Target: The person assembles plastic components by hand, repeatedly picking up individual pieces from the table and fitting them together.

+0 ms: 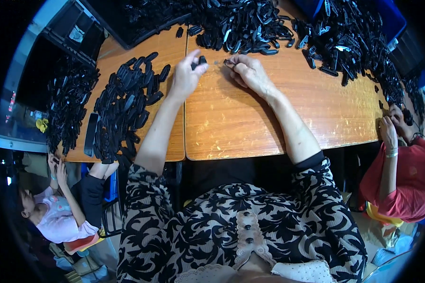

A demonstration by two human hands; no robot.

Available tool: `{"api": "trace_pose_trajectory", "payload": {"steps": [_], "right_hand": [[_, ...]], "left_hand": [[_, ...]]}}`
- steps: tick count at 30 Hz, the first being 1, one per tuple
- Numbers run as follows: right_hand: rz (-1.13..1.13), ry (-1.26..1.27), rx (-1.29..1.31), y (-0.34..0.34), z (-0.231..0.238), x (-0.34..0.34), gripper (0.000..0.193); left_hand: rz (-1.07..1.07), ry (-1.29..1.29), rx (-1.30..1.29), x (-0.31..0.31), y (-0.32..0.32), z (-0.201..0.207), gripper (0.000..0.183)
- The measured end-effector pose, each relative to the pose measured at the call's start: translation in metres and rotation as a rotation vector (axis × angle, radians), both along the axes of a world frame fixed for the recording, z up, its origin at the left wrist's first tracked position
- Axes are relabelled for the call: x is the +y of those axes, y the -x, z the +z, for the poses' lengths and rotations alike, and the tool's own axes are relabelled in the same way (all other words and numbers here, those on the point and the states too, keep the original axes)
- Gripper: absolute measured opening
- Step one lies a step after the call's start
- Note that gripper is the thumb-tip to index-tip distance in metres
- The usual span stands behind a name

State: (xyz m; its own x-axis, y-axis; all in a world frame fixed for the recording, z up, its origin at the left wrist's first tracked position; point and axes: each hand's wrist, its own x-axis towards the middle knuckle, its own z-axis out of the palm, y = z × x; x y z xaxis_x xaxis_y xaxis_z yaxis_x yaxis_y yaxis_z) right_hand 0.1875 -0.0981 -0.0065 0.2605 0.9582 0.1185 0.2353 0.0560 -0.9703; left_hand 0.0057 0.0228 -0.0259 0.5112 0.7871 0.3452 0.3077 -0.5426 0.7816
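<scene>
My left hand (186,78) is raised over the far middle of the wooden table, closed on a small black plastic piece (202,60) held by the thumb and a finger. To its right, my right hand (251,74) pinches a small dark part (229,62) between thumb and fingertips. The two hands are apart, facing each other. What exactly the right fingers grip is partly covered by them. Just beyond both hands lies a heap of black plastic pieces (243,28), elongated and rounded. A second pile of long black pieces (123,101) spreads left of my left forearm.
The wooden table (231,127) has a seam running away from me. Another black heap (342,42) lies at the far right beside a blue bin (392,21). A black tray (123,28) stands far left. One person in pink (56,214) works left, another in red (401,181) right.
</scene>
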Motion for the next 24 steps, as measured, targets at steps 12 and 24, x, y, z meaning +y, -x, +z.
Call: {"api": "trace_pose_trajectory", "payload": {"steps": [12,24], "right_hand": [[0.253,0.156,0.184,0.004,0.003,-0.004,0.023],[0.079,0.337,0.101,0.007,0.020,-0.006,0.024]], "left_hand": [[-0.343,0.031,-0.031,-0.038,0.004,0.012,0.025],[-0.333,-0.287,0.019,-0.031,-0.002,0.003,0.026]]}}
